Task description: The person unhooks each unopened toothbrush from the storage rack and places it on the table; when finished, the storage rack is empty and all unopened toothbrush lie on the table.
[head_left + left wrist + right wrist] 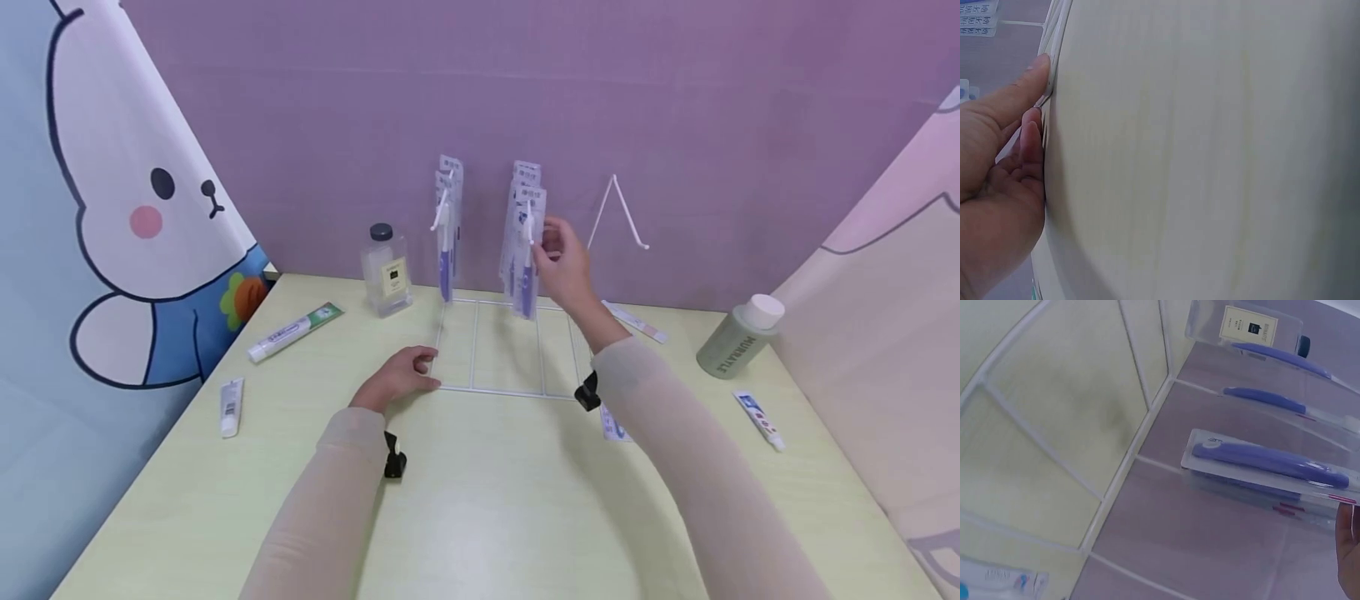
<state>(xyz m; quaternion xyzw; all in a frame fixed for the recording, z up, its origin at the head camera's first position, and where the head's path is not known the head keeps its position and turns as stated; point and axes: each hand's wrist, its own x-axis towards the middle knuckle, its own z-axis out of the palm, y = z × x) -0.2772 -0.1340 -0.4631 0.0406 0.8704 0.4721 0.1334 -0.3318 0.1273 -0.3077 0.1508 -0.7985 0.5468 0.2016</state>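
A white wire rack (508, 392) stands on the table, its arms holding packaged toothbrushes with purple handles. My left hand (401, 377) pinches the rack's front left corner between thumb and fingers; in the left wrist view, the thumb (1032, 78) lies along the wire. My right hand (564, 262) pinches the edge of the front toothbrush pack (527, 258) on the middle arm. In the right wrist view that pack (1266, 464) hangs before others, and only part of the hand shows. Another row of toothbrush packs (447, 250) hangs on the left arm. The right arm (630, 215) carries nothing.
A clear bottle with a black cap (386, 271) and a toothpaste tube (295, 332) stand and lie left of the rack. A small tube (232, 407) lies nearer. On the right are a green-grey bottle (735, 342), another tube (759, 421) and flat packs (633, 321).
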